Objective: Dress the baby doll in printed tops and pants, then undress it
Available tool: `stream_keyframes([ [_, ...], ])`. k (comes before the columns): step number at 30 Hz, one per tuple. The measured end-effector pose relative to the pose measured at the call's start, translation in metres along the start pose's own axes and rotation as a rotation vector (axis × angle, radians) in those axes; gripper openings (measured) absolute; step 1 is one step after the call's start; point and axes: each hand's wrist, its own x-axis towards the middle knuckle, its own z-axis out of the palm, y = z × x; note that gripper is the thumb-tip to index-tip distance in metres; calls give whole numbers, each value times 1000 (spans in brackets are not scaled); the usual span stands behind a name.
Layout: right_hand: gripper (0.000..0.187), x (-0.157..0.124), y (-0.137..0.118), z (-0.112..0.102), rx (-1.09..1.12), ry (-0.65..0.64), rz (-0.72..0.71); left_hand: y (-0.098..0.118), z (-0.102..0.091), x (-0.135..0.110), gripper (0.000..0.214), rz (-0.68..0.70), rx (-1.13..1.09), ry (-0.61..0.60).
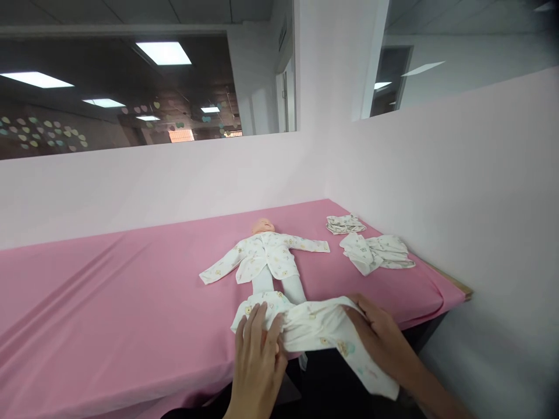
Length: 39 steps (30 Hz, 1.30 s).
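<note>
A baby doll (263, 226) lies on its back on the pink-covered table, its head toward the wall. It wears a white printed baby jacket (264, 250) with the sleeves spread out. Its white-covered legs (293, 288) reach toward me. White baby trousers (312, 317) with small prints lie across the lower legs. My left hand (257, 355) is closed on the bunched trousers, and a bit of skin-coloured doll foot shows under its fingers. On the other side, my right hand (379, 334) grips the trousers, with one part hanging past the table edge.
On the pink cover (131, 314), at the right, lie a folded printed cloth (345, 224) and a loosely spread white garment (378, 253). White walls (458, 192) with windows (122, 87) meet at the table's far corner. The table's front edge is close to me.
</note>
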Motion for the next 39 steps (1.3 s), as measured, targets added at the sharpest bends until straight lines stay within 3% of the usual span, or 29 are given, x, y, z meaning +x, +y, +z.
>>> stream_keyframes([
  [5,29,27,31,-22,-244,335,-62,-2,-6,-1,62,-54,-33,-12],
  [7,30,26,45,-23,-294,372,-106,-1,-5,-2,64,-87,-55,-33],
  [10,27,12,65,-13,-283,161,-166,1,-2,-4,68,-157,-111,-99],
  [13,29,-9,81,-2,-224,-69,-122,-1,-5,-1,65,-241,-170,-185],
  [17,30,-22,89,0,-129,-229,-17,-5,-15,26,63,-288,-243,-312],
  [20,31,-16,82,-3,-30,-255,49,-7,-21,62,51,-348,-302,-420],
  [24,32,3,61,-2,25,-189,50,-13,-17,107,35,-358,-343,-565],
  [27,29,20,41,5,28,-167,-5,-19,-8,127,30,-372,-444,-721],
  [31,24,45,14,15,57,-186,-61,-23,-4,140,29,-521,-721,-880],
  [36,28,74,-6,29,240,-295,-45,-17,0,139,24,-767,-1064,-723],
  [39,30,91,-8,42,460,-400,45,-14,5,134,27,-791,-1284,-593],
])
